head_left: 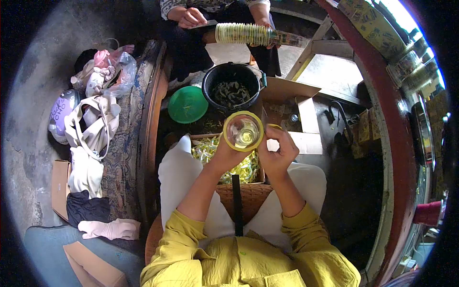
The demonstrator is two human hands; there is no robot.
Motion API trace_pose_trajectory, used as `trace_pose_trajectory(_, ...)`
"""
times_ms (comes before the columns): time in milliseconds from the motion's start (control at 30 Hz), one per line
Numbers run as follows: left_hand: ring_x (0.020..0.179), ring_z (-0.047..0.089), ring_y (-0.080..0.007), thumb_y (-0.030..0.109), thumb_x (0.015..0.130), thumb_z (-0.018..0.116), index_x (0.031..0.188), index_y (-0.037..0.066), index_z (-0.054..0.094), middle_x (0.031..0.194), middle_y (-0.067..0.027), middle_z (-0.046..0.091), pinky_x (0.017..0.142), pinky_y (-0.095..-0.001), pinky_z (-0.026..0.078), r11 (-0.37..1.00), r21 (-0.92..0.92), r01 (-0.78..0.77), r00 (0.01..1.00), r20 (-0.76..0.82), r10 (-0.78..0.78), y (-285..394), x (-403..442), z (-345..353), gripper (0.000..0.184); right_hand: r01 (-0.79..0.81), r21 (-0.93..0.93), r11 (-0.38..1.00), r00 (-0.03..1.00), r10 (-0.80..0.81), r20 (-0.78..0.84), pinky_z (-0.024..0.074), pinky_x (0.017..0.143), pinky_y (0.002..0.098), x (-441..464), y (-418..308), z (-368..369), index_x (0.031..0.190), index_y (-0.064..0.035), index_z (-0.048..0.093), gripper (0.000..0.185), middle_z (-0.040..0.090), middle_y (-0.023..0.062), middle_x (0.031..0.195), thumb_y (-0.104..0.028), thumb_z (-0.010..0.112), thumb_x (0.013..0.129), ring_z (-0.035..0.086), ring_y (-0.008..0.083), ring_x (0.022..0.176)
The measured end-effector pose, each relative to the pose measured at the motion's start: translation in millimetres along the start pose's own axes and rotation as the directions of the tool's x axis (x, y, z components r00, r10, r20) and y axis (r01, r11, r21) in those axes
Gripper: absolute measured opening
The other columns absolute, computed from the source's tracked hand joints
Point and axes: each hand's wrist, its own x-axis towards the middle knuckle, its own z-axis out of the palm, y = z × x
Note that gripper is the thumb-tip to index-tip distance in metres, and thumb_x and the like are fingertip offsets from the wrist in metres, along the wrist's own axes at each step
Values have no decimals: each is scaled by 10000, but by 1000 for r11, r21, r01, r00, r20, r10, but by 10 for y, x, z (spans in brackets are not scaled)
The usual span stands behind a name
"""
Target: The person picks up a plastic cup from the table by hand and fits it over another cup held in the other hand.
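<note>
My left hand (226,157) is wrapped round a clear plastic cup (245,132) with a yellow rim, its mouth turned up towards me. Whether more cups are nested in it, I cannot tell. Close beside the cup's right side, my right hand (278,152) is closed, with a thin curved yellow piece (274,126) at its fingertips. Below both hands, between my knees, a cardboard box (262,178) holds a heap of yellow and clear plastic strips (244,171).
Ahead stand a black bucket (206,91) with dark scraps and a green plastic lid or basin (187,105). Across from me, a person's hands hold a long stack of cups (243,34) and a flat blade-like tool (204,24). Bags (98,117) lie left; a red-brown beam (399,201) runs right.
</note>
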Motion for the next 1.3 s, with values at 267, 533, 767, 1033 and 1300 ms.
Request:
trace_pose_trajectory(267, 1045, 458, -180, 40, 638, 699, 1180, 36, 362, 1108, -82, 468, 910, -318, 362, 999, -32, 31, 999, 19, -30, -76, -19, -47, 638, 38, 44, 998, 999, -39, 37, 471, 535, 248, 31, 40, -29, 793, 3, 610, 157, 618, 117, 711, 35, 663, 649, 598, 184, 590)
trace_pose_trajectory(533, 1062, 451, -175, 32, 606, 716, 1192, 43, 350, 1116, -75, 469, 922, -306, 358, 999, 12, 34, 996, 87, -35, -29, -30, -28, 691, 16, 70, 997, 999, -19, 41, 471, 548, 252, 70, 52, -48, 797, -4, 609, 154, 628, 115, 730, 31, 659, 655, 602, 186, 603)
trace_pose_trajectory(767, 1007, 470, -156, 10, 656, 679, 1146, 35, 387, 1075, -65, 479, 879, -300, 382, 997, -59, 48, 999, -13, -49, 63, 23, -33, 570, -102, 133, 986, 995, 101, 12, 463, 546, 249, -26, 44, -27, 785, 1, 604, 152, 621, 105, 703, 45, 653, 648, 601, 173, 603)
trace_pose_trajectory(1033, 975, 478, -145, 21, 669, 680, 1123, 36, 401, 1051, -63, 488, 858, -289, 393, 994, -12, 108, 993, -35, -109, 116, 29, -42, 533, -11, 77, 997, 1000, 9, 26, 468, 526, 265, -11, -15, 3, 785, -1, 607, 161, 613, 108, 684, 48, 655, 639, 598, 191, 583)
trace_pose_trajectory(1300, 1015, 470, -159, 26, 633, 701, 1144, 37, 390, 1084, -66, 480, 882, -300, 385, 999, -17, 32, 999, 32, -31, 38, 11, -25, 598, 13, 37, 999, 999, -14, 32, 476, 541, 257, 41, -6, -24, 788, 12, 605, 149, 615, 118, 698, 40, 654, 651, 605, 193, 593)
